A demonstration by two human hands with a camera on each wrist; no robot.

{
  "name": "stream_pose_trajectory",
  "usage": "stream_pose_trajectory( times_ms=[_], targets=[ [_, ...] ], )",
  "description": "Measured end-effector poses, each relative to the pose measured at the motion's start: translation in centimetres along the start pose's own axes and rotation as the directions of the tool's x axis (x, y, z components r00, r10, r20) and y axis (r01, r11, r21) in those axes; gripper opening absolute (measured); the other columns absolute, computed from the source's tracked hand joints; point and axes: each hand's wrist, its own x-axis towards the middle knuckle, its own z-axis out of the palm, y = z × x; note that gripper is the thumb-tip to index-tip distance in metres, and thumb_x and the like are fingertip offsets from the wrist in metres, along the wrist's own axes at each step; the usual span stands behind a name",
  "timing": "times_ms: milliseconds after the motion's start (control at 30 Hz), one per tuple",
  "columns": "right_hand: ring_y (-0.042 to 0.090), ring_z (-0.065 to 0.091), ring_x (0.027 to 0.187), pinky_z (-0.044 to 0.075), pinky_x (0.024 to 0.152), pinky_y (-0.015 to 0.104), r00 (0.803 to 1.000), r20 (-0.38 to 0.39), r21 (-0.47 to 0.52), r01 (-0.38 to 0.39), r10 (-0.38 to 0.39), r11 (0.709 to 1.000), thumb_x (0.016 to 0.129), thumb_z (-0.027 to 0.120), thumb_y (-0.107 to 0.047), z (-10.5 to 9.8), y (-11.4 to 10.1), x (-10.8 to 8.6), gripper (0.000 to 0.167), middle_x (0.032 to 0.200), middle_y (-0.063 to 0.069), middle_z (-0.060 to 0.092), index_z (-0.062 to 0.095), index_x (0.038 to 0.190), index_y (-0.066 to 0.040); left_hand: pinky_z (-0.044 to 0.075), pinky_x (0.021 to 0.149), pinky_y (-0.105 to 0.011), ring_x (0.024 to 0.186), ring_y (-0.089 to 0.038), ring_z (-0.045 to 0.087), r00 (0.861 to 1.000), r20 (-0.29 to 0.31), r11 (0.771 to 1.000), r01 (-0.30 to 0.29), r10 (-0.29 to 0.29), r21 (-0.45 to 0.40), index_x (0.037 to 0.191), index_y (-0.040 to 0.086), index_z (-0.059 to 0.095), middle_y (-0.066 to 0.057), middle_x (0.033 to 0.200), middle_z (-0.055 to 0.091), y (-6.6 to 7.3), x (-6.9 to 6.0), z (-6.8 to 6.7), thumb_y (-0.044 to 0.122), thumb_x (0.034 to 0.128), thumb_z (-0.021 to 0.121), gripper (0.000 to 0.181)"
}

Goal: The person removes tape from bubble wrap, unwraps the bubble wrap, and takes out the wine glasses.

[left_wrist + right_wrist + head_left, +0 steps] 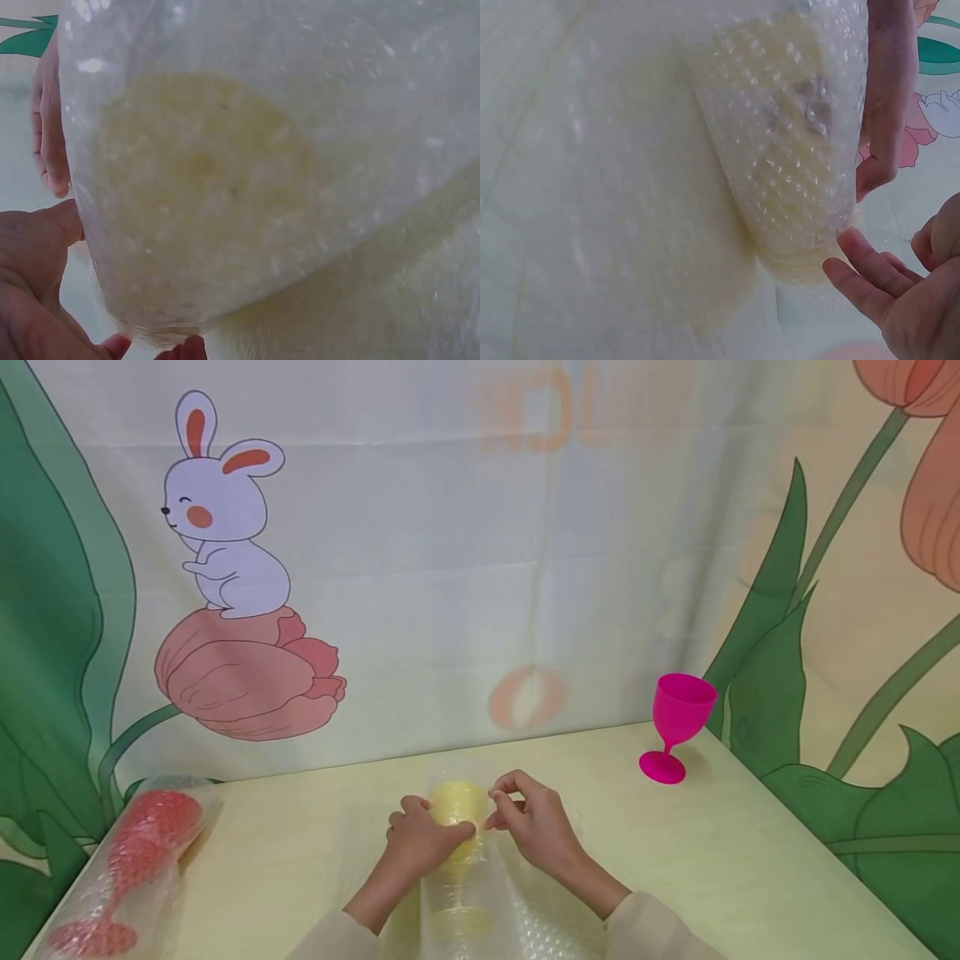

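A yellow goblet [459,802] lies on its side, rolled in clear bubble wrap [453,893] at the near middle of the table. My left hand [424,842] holds it from the left, thumb across the top of the roll. On the other side, my right hand [542,827] is beside the roll's far end, thumb and forefinger pinching a small clear strip whose kind is hard to make out. In the right wrist view, two of the right hand's fingers [868,261] reach the wrap's edge. Through the plastic in the left wrist view, the goblet [199,165] shows only as a blurred yellow shape.
A red goblet [153,827] in bubble wrap lies at the table's left edge. At the back right stands an unwrapped magenta goblet [681,714]. Loose bubble wrap [547,935] spreads to the right of the roll. A printed cloth [420,568] hangs behind the table.
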Motion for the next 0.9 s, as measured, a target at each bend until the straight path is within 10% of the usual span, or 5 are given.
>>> stream_pose_trajectory(
  times_ms=[900],
  targets=[
    [0.035,0.074,0.083,0.061,0.075,0.038,0.998,0.010,0.124,-0.060,0.059,0.990,0.107,0.055,-0.008,1.3,-0.5,-0.1,0.012,0.113,0.025,0.066,0.058,0.105,0.004,0.050,0.073,-0.048,0.092,-0.037,0.061,0.995,-0.004,0.994,-0.103,0.103,-0.035,0.141,-0.011,0.035,-0.037,0.112,0.062,-0.3,-0.4,-0.6,0.034,0.0902,0.073,0.078]
  ],
)
